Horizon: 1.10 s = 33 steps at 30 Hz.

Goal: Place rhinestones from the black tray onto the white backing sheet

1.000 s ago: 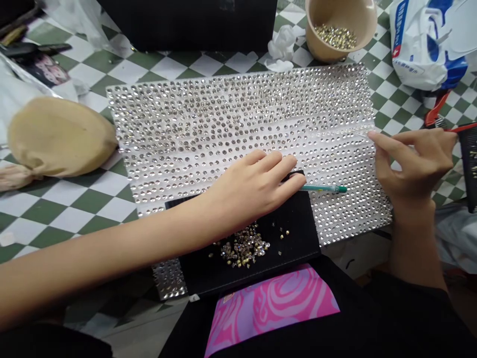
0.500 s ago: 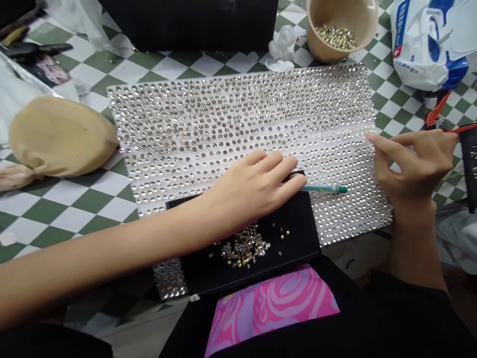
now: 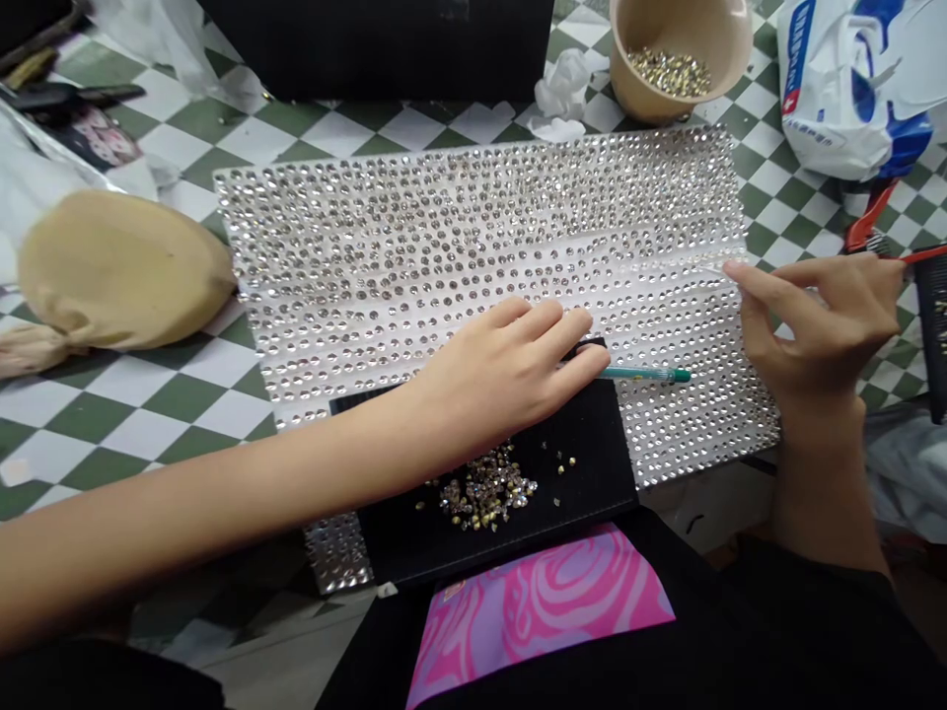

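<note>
My left hand lies palm down with its fingers stretched out, across the far edge of a black tray and the rhinestone-covered sheet. A green pen sticks out from beneath its fingers. Loose rhinestones are heaped on the tray, just below that hand. At the sheet's right side, my right hand pinches a thin stick, whose pale tip is over a row of stones. A red rod shows behind the hand; I cannot tell whether it is the same piece.
A beige bowl of rhinestones stands beyond the sheet, beside crumpled tissue. A black box is at the back. On the left lies a tan pouch. A white-and-blue packet and a black comb are on the right.
My right hand's fingertips have shifted very slightly left along the row. My left hand, the tray and the pen stay in place.
</note>
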Available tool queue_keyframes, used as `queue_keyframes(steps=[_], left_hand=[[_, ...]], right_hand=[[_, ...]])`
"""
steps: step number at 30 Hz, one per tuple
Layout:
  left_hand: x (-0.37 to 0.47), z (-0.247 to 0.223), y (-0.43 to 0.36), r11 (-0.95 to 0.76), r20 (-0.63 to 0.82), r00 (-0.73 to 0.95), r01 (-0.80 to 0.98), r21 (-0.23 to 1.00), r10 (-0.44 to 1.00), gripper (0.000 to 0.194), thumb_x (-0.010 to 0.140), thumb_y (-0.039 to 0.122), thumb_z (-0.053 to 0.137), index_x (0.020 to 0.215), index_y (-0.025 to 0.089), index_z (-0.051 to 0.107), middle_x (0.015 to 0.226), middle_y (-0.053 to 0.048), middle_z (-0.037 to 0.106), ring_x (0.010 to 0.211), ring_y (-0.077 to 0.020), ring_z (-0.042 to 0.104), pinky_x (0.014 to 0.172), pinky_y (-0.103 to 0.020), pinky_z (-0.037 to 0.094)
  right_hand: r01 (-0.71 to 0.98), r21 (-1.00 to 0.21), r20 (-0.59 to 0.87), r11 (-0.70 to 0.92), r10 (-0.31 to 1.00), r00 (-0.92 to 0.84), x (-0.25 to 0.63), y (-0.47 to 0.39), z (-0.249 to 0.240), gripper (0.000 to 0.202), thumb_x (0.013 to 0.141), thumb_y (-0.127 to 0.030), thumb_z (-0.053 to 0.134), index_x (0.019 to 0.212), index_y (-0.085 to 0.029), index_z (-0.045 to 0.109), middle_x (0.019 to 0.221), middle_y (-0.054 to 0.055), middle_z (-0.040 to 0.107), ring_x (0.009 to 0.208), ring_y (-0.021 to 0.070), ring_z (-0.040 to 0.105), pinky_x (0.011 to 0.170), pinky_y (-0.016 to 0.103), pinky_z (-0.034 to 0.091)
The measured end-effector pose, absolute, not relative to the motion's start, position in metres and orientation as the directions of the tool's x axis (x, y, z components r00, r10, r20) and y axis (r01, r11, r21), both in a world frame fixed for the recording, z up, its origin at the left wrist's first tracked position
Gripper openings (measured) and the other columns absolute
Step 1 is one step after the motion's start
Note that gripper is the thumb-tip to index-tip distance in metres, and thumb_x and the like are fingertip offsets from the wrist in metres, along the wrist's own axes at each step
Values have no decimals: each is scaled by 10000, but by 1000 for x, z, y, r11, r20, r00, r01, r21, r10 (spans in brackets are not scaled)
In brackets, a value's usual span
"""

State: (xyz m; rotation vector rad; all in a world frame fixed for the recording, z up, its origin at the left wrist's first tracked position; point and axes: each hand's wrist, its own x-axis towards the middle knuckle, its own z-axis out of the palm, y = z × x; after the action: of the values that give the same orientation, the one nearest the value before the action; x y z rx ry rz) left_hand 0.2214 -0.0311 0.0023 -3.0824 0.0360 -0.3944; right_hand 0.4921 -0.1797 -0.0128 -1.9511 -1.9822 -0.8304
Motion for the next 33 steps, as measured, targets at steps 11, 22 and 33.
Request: queue_keyframes(steps=[11, 22, 33], left_hand=[[220, 3, -31, -999, 253, 967, -20, -30, -27, 97, 924, 257, 463, 971, 173, 461, 942, -41, 576, 802, -183, 561, 650, -286, 420], [221, 3, -30, -999, 245, 969, -23, -29, -29, 86, 920, 246, 467, 968, 174, 466, 939, -40, 575, 797, -180, 556, 655, -284, 417], [221, 5, -31, -999, 248, 968, -25, -29, -31, 83, 919, 243, 466, 965, 174, 470, 940, -42, 576, 792, -179, 551, 652, -286, 403]], right_hand=[[971, 236, 534, -31, 839, -103, 493, -180, -12, 419, 749, -96, 631, 1104, -318, 630, 778, -18, 559, 770, 113, 482, 763, 294, 371], [973, 228, 538, -34, 837, -97, 489, -179, -11, 428, 756, -102, 635, 1124, -321, 621, 801, -20, 565, 793, 111, 501, 788, 293, 395], [969, 244, 537, -33, 837, -106, 488, -175, -14, 383, 770, -130, 630, 1106, -315, 637, 778, -21, 558, 760, 107, 479, 752, 274, 367]])
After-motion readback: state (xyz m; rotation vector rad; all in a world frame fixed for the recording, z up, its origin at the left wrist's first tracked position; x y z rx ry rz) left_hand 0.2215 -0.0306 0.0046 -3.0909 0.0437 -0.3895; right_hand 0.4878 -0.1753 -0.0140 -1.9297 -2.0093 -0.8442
